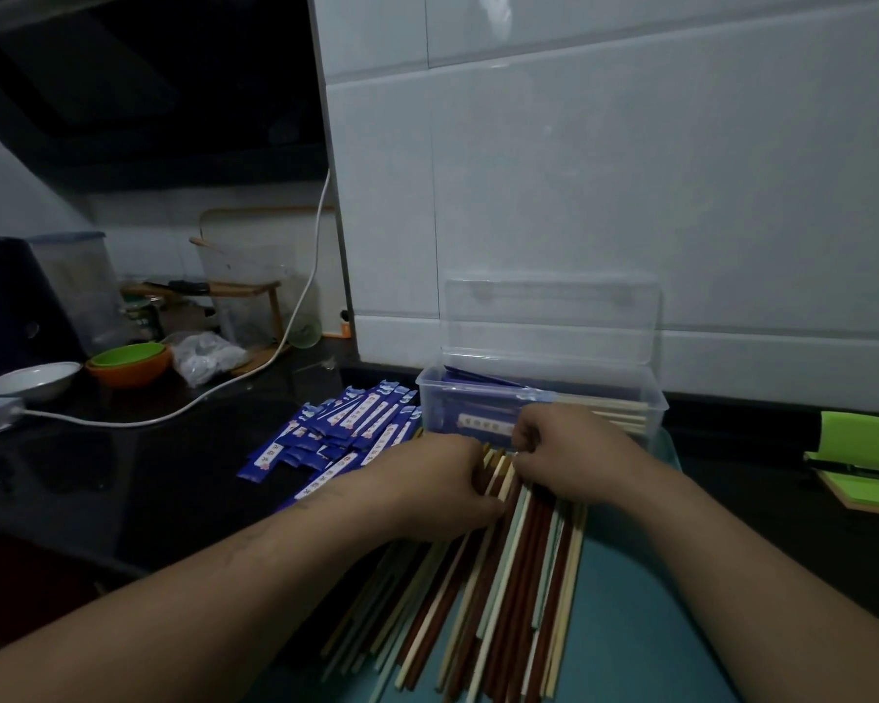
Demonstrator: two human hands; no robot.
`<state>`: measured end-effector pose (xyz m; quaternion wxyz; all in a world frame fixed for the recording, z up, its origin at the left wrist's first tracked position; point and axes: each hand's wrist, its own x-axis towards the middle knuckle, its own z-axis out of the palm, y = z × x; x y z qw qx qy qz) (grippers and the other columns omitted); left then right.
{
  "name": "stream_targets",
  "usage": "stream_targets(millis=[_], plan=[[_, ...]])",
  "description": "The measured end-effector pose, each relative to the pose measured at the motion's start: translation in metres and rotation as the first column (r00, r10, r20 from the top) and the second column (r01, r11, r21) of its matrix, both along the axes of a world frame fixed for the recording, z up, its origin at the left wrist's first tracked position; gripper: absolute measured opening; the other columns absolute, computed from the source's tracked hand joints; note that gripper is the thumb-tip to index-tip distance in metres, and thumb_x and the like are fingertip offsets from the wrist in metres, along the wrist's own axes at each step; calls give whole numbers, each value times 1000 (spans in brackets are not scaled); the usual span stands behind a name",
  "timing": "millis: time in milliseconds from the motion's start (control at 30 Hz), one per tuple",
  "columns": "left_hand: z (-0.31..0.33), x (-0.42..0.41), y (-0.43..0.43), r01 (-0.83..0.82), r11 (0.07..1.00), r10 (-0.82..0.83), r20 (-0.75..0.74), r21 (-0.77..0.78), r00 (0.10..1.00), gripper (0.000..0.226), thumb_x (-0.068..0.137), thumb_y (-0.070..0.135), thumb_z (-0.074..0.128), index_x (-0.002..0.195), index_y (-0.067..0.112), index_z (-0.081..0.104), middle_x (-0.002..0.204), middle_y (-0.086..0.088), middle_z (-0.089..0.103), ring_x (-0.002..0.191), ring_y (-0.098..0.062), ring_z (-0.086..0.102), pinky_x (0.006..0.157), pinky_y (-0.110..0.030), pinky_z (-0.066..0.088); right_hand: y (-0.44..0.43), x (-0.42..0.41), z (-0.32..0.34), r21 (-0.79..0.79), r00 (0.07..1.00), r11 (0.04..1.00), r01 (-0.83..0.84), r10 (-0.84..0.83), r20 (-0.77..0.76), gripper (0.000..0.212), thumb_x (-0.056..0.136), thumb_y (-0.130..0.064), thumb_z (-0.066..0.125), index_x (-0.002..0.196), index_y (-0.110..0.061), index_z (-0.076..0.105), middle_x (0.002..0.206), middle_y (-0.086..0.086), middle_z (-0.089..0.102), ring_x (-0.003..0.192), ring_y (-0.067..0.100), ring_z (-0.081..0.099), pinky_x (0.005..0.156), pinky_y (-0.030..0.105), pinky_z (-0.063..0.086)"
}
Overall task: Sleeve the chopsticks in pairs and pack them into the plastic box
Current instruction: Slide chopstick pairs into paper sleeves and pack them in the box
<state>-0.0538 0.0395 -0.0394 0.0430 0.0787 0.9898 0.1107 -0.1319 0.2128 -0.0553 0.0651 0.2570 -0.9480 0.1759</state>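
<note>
Sorting: both hands, left hand (440, 479) and right hand (562, 456), curled, pinching chopsticks (508, 575) at centre frame.
Risk: mismatched colours get paired; loose pile scatters off counter (123, 479).

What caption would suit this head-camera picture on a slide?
Both hands, left hand and right hand, sort loose chopsticks before an open plastic box, blue sleeves alongside.

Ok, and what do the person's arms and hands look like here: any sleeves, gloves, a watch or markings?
Both forearms are bare up to the frame edge: no sleeves show. The left hand and right hand wear no gloves, and no rings, watch or bracelet can be seen. The left forearm carries some faint dark marks along its upper side, too dim to read in this low light.
</note>
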Motion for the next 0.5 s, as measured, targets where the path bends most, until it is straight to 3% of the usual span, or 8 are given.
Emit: stream_targets(millis=[233, 500], plan=[[0, -2, 7, -55, 994, 56, 8, -93, 998, 32, 90, 57, 66, 95, 25, 64, 88, 2, 65, 81, -15, 64, 76, -36, 58, 0, 0, 1, 32, 1000, 999, -20, 19, 11, 11, 90, -33, 65, 82, -28, 70, 81, -8, 67, 76, 8, 63, 73, 35, 58], [-1, -5, 16, -90, 985, 89, -13, -145, 996, 32, 91, 56, 65, 89, 26, 57, 86, 3, 61, 81, -16, 60, 76, -37, 52, -3, -1, -4, 45, 1000, 999, -5, 5, 2, 19, 90, -39, 64, 82, -24, 74, 78, -6, 70, 72, 10, 65, 68, 33, 57]])
